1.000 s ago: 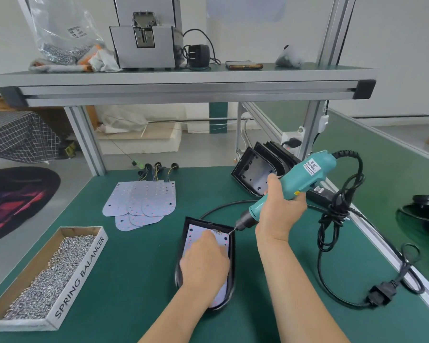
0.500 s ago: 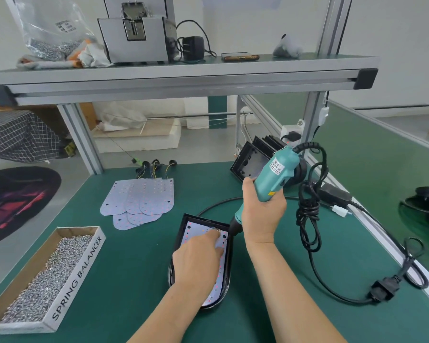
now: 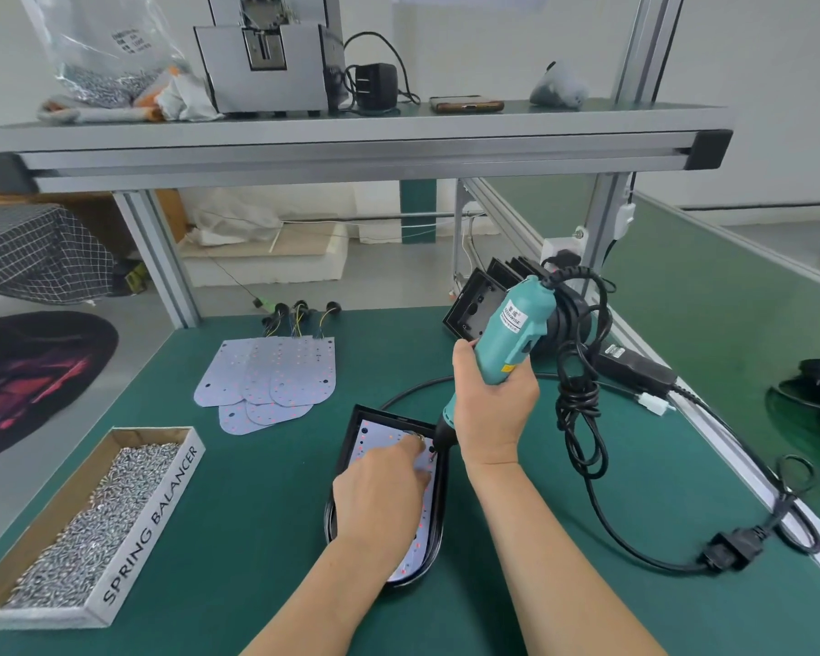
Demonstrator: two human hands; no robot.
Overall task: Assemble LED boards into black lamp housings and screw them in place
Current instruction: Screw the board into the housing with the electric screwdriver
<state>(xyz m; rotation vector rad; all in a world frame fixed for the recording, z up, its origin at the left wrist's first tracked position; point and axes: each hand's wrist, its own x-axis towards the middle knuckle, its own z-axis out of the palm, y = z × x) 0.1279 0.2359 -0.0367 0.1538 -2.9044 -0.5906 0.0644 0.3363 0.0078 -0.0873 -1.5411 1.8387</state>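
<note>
Fastening LED board into housing: screw-driving step

Sitting lower left: screw box [image 3: 152, 527], lettered "SPRING BALANCER". Lying lower centre: black lamp housing [image 3: 347, 459], LED board [image 3: 379, 435] seated inside. Right hand [image 3: 493, 414] is grasping the teal screwdriver [image 3: 512, 338], its label only partly legible, with the bit meeting the board's upper right corner. Left hand [image 3: 379, 499] is pressing the board flat; whether its fingertips are pinching a screw, cannot tell. Next move is likely calling for the bit held square while driving.

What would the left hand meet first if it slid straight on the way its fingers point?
The left hand would most likely meet the black nose of the electric screwdriver, which the right hand holds just beyond its fingers at the far right corner of the LED board; depth is unclear.
</note>
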